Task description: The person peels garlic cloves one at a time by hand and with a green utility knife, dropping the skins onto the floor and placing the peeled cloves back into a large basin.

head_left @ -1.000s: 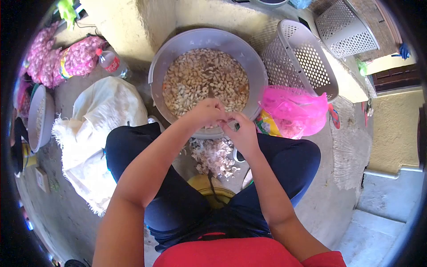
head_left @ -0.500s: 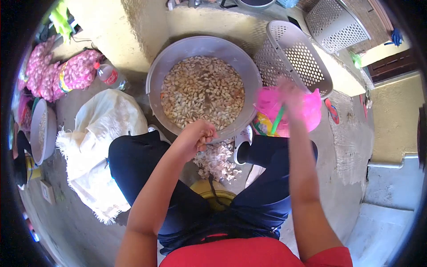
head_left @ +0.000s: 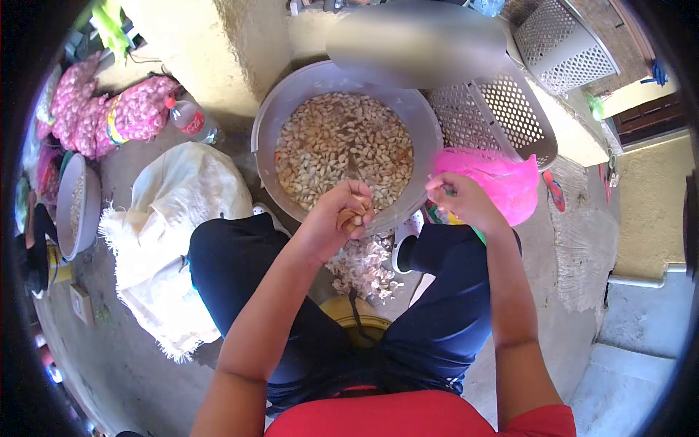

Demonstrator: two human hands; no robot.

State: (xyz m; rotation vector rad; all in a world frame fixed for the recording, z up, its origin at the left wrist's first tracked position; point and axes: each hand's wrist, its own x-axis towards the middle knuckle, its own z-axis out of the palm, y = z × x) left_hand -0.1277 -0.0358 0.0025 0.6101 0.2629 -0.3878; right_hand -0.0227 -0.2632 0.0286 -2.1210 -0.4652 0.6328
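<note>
My left hand is closed around several garlic cloves over the near rim of a large grey basin. The basin holds many peeled cloves in water. To its right, my right hand has its fingers pinched together around what looks like a green-handled knife, mostly hidden by the hand; I cannot make out its blade. A pink plastic bag sits just behind this hand. Below both hands, a pile of garlic skins lies on the floor between my feet.
A white woven sack lies at left, near a cola bottle and pink mesh bags of garlic. A smaller basin stands at far left. A perforated basket is behind the pink bag. A blurred patch covers the basin's far edge.
My right hand has come down and slightly left from above the pink bag, nearer to my left hand. My left hand has shifted slightly right. The view has shifted a little.
</note>
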